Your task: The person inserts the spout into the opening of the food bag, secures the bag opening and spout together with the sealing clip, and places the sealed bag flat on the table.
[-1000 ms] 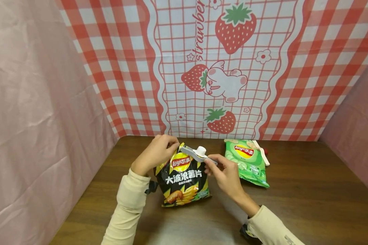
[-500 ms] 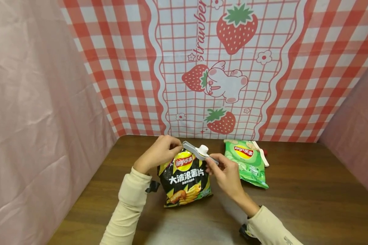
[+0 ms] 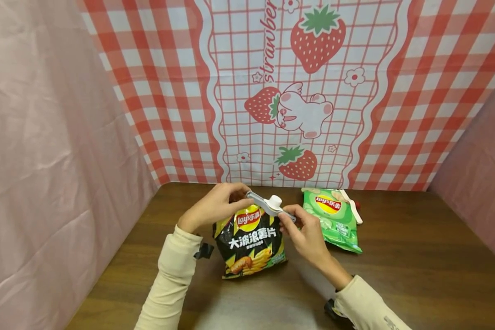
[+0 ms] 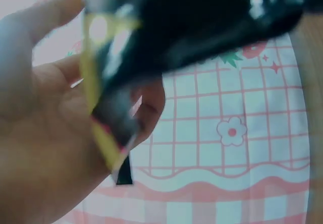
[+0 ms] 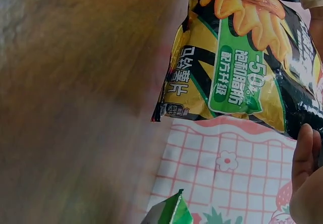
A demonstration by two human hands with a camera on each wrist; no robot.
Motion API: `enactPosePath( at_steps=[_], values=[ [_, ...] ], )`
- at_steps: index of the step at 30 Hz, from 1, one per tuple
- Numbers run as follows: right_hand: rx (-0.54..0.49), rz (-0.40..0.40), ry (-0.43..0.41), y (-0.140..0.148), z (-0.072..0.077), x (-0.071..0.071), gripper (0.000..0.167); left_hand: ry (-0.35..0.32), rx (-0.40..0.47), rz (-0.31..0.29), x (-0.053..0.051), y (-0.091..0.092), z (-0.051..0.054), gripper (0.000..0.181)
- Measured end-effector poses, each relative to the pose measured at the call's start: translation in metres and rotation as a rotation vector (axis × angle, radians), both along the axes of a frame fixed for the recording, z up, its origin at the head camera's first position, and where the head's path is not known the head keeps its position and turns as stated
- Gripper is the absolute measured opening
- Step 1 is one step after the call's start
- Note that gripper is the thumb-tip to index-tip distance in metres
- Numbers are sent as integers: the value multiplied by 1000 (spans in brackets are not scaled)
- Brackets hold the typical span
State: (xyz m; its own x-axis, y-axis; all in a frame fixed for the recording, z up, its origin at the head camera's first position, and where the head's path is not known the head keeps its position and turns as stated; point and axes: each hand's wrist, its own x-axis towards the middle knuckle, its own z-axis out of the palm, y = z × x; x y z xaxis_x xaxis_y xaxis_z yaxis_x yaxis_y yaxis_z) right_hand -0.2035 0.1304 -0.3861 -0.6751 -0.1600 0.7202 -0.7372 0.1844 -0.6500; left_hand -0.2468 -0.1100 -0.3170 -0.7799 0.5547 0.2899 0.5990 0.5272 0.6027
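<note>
A black and yellow bag of chips (image 3: 251, 243) stands upright on the table, its front toward me. Across its top lies a grey bag clip (image 3: 268, 204) with a white round knob. My left hand (image 3: 214, 206) is at the upper left corner of the bag, thumb in front and fingers behind, around the clip's left end. In the left wrist view the bag's corner (image 4: 108, 128) is close to the palm, blurred. My right hand (image 3: 307, 236) pinches the clip's right end between thumb and fingers. In the right wrist view only part of that hand (image 5: 310, 173) shows.
A green bag of chips (image 3: 332, 220) lies at the back right, with a white clip (image 3: 352, 206) along its right edge. Something small and red (image 3: 358, 205) is partly hidden behind that clip. A strawberry-patterned cloth (image 3: 288, 105) hangs behind the brown table (image 3: 416, 256).
The black bag and clip have shifted slightly right, and the clip now sits along the bag's top. My left thumb and fingers have spread from the bag's corner onto the clip's left end.
</note>
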Motion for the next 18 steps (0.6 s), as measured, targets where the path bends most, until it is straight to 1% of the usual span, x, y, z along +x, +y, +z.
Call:
enactPosePath(
  at_steps=[3,6,9,12,16,18],
  values=[
    [28,18,-8,3,-9,-8,5,46,24,-8,0,1,-1,18],
    [95,32,-50,8,-16,-15,15,64,49,-32,0,3,-1,15],
    [187,38,-89,13,-14,-17,19,60,61,-76,3,6,0,14],
    [254,68,-107,16,-9,-17,18,51,69,-112,6,8,2,14],
    [318,111,-87,20,-1,-16,18,53,81,-129,8,9,2,13],
    [347,114,-70,22,1,-15,18,56,85,-133,9,10,2,13]
  ],
)
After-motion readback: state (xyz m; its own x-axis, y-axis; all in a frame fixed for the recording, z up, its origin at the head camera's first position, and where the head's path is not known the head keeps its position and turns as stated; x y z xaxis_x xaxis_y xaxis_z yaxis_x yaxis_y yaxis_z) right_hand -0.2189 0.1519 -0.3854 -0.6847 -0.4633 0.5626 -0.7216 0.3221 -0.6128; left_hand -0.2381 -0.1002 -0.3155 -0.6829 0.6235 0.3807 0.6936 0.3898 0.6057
